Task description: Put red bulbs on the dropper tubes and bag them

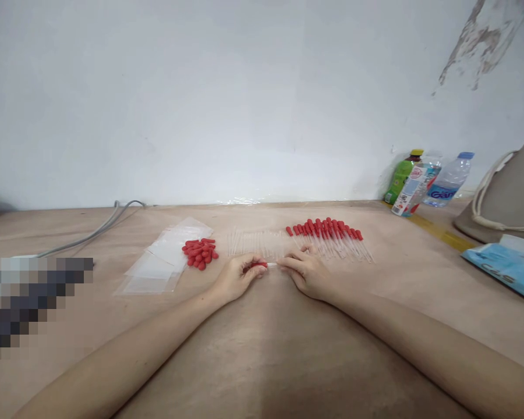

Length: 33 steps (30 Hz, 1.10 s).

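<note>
Between my hands lies a thin clear dropper tube (272,265) with a red rubber bulb (260,265) at its left end. My left hand (243,274) is closed on the bulb, partly covering it. My right hand (304,270) pinches the tube near its other end. Just beyond my hands, several bare clear tubes (255,241) lie side by side on the table. A heap of loose red bulbs (199,254) sits to the left of my left hand. Past my right hand lie many droppers with red bulbs fitted (327,230), their tubes pointing toward me.
Clear plastic bags (157,262) lie overlapped at the left, near a grey cable (91,234). At the back right are a green bottle (400,179), a clear bottle (450,181) and a printed bottle (414,189). A grey bag (502,189) and a blue packet (509,265) are farther right.
</note>
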### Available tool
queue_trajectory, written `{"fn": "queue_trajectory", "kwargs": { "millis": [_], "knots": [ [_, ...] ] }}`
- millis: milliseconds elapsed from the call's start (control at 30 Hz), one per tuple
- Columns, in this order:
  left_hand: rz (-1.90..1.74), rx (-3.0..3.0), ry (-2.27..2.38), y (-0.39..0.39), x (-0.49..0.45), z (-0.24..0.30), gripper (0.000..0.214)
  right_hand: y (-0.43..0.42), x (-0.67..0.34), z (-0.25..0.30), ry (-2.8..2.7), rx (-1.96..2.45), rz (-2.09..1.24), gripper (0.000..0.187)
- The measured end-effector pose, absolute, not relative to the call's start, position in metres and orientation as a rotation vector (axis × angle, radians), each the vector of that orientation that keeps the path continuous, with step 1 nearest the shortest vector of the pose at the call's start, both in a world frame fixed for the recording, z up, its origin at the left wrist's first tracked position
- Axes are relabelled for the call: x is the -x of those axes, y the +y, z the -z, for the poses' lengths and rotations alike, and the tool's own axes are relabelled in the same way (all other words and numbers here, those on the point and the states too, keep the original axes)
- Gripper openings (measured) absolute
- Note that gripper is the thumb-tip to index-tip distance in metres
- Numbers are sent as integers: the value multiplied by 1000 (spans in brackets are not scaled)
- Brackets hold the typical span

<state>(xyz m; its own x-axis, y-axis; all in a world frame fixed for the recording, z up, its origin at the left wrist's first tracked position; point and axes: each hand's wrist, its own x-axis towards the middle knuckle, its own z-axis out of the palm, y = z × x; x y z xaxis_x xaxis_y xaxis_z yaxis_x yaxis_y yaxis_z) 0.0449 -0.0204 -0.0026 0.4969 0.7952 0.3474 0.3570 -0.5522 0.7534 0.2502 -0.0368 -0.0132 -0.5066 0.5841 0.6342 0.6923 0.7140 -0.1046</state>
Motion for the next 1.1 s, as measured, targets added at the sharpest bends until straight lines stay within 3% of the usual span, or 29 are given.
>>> {"fn": "queue_trajectory", "kwargs": {
  "millis": [267,1100],
  "knots": [
    [-878,-2352,988,-26,-45,-3,18,-38,-252,9,-2283,980,337,27],
    [-876,-2497,953,-21,-44,2,18,-34,-235,13,-2393,1034,234,25]
  ]
}}
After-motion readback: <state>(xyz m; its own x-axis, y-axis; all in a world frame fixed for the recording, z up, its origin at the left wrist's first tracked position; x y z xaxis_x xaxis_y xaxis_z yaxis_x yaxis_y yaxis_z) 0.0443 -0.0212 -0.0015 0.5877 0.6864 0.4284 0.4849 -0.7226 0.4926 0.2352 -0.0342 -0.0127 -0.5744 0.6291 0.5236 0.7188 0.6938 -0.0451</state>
